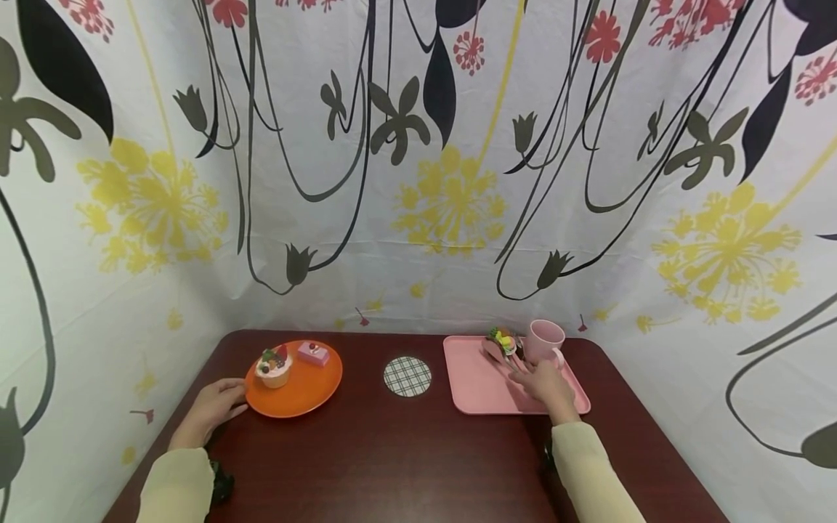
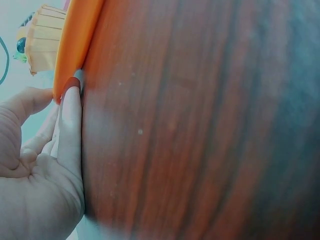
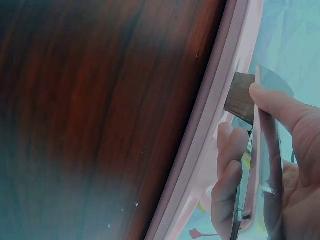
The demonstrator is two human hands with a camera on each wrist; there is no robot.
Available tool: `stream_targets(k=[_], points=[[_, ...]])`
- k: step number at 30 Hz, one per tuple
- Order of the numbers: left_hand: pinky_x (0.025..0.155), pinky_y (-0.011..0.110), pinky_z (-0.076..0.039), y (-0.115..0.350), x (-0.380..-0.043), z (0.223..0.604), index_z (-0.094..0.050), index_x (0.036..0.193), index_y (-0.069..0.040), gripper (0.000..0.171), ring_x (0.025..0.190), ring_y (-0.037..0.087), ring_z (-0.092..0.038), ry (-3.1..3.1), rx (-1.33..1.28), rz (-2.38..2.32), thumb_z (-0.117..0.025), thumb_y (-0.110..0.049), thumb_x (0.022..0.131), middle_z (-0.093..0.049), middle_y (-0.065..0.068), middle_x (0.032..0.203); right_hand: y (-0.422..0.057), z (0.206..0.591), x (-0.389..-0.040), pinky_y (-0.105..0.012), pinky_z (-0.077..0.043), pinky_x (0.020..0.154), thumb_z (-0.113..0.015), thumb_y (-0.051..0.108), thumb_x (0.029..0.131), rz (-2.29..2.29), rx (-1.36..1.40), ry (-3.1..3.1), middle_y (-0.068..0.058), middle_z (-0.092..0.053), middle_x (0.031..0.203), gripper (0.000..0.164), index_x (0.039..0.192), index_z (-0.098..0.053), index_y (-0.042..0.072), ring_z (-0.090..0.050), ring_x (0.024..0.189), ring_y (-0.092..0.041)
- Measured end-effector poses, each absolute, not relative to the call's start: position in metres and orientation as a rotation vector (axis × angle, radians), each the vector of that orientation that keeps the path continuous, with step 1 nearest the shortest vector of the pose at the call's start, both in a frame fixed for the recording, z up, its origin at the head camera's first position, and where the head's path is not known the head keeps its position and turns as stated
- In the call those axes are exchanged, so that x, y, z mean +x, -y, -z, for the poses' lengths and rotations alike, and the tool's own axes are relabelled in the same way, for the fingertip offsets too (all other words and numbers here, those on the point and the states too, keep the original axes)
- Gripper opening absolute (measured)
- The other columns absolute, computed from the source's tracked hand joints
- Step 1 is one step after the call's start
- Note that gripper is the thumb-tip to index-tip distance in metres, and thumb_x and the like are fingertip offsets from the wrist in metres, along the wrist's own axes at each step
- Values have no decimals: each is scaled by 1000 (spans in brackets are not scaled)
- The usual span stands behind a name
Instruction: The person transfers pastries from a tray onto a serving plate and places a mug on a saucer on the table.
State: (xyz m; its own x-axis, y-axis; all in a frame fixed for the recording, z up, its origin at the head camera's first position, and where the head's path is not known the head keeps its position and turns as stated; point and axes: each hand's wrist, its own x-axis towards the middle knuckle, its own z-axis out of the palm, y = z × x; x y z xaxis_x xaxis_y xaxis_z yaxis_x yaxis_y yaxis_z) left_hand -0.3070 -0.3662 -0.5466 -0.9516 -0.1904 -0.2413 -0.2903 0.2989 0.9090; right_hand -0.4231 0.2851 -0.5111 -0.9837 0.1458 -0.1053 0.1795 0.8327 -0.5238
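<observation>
On the left, an orange plate (image 1: 302, 398) carries a fruit-topped tart (image 1: 275, 370) and a small pink cake (image 1: 314, 354). My left hand (image 1: 219, 403) pinches its near-left rim, thumb above and fingers at the underside, as the left wrist view shows. Over the pink tray (image 1: 480, 396), my right hand (image 1: 546, 385) grips a pair of pink and metal tongs (image 3: 257, 150), thumb on one arm and fingers on the other. A fruit-topped sweet (image 1: 503, 338) lies at the tongs' tips. In the right wrist view a brown block (image 3: 240, 97) shows beside the thumb tip.
A pink mug (image 1: 544, 340) stands on the tray's back right, close beyond my right hand. A round checked coaster (image 1: 407, 376) lies between plate and tray on the dark wooden table (image 1: 386, 465). Patterned cloth (image 1: 418, 218) hangs around the back and sides.
</observation>
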Motion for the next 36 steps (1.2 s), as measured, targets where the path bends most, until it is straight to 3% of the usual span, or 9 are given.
stream_targets(k=[6,13,17,23,27,36], points=[[92,27,-66,367,-310,549,-34,159,14,63,136,39,-60,-2449,-473,-1759,-45,-31,116,-42,39,159,-286,512,-425,-36,-38,58,-76,54,94,856,274,-2929,0,-51,70,53,115,-72,5,-54,67,-21],[94,28,-66,369,-309,552,-33,160,13,64,138,42,-58,-2457,-445,-1748,-44,-32,117,-42,39,159,-300,532,-441,-39,-40,56,-79,62,91,896,220,-2919,-5,-62,72,76,141,-68,6,-56,64,-23],[94,28,-66,369,-308,551,-33,160,14,63,136,40,-60,-2465,-422,-1739,-44,-32,117,-43,39,158,-301,533,-440,-43,-42,60,-79,66,88,904,235,-2927,-5,-69,81,75,132,-72,6,-61,72,-25],[93,27,-66,368,-307,550,-34,159,14,62,131,33,-65,-2459,-429,-1749,-45,-31,116,-44,39,158,-293,525,-426,-47,-44,67,-78,59,93,905,305,-2941,-10,-71,89,61,118,-76,4,-61,79,-31],[93,28,-66,368,-308,552,-34,160,13,63,134,37,-62,-2450,-450,-1744,-44,-31,117,-43,39,158,-290,524,-419,-46,-44,68,-76,56,96,902,300,-2958,-14,-74,99,57,119,-75,4,-61,82,-31],[95,28,-66,368,-309,549,-33,160,13,64,139,41,-59,-2433,-461,-1743,-46,-32,116,-42,38,159,-291,527,-422,-44,-44,65,-76,62,93,921,308,-2984,-8,-70,87,55,102,-73,8,-63,80,-29]])
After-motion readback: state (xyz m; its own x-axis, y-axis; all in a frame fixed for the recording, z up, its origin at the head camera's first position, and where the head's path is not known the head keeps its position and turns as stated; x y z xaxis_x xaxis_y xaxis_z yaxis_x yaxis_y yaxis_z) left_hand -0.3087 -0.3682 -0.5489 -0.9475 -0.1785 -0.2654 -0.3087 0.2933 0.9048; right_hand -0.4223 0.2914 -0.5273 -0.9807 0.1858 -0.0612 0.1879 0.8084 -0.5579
